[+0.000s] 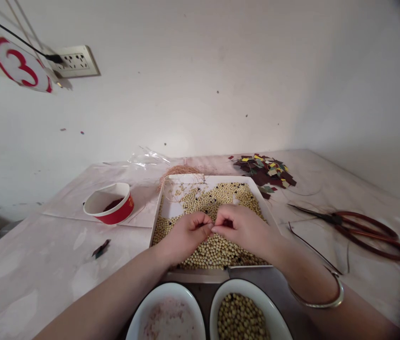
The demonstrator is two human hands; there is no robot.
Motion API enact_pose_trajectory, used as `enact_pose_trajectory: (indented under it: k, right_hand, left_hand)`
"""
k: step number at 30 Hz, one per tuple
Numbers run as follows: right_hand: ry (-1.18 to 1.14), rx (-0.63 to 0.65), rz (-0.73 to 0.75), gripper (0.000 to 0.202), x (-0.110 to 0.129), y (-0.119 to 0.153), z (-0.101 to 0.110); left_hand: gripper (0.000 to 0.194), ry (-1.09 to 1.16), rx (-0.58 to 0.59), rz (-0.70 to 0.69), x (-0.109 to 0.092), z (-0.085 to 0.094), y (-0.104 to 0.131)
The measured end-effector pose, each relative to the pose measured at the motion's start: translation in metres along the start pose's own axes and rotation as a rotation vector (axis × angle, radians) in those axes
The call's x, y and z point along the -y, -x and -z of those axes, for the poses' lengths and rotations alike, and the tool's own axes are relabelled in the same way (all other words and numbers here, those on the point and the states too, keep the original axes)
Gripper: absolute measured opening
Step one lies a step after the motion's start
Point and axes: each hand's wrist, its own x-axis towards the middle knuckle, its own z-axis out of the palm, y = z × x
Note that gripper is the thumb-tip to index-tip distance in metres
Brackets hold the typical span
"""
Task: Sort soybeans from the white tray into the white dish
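Observation:
My left hand and my right hand meet above a shallow white tray. Thumb and forefinger of each are pinched together, the tips nearly touching. Whatever lies between them is too small to make out. Small round yellowish-green balls, like beads or seeds, are spread over the tray with a few dark ones among them. Close to my forearms, at the near edge, stand two white bowls. The right bowl holds larger greenish-brown balls; in the left bowl the bottom looks stained reddish.
A red-and-white paper tub with dark red contents stands left. Behind the tray lie thin copper-coloured strands and clear plastic film. Coloured scraps are heaped at back right. Scissors with brown handles lie right. A dark scrap lies left.

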Motion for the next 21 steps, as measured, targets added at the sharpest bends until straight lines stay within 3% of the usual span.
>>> enact_pose_trajectory:
  k: [21]
  right_hand:
    - [-0.012,0.002,-0.017,0.011,-0.0040,-0.0014,-0.0018]
  left_hand:
    - [0.023,-0.002,0.001,0.003,0.0039,-0.0001,-0.0002]
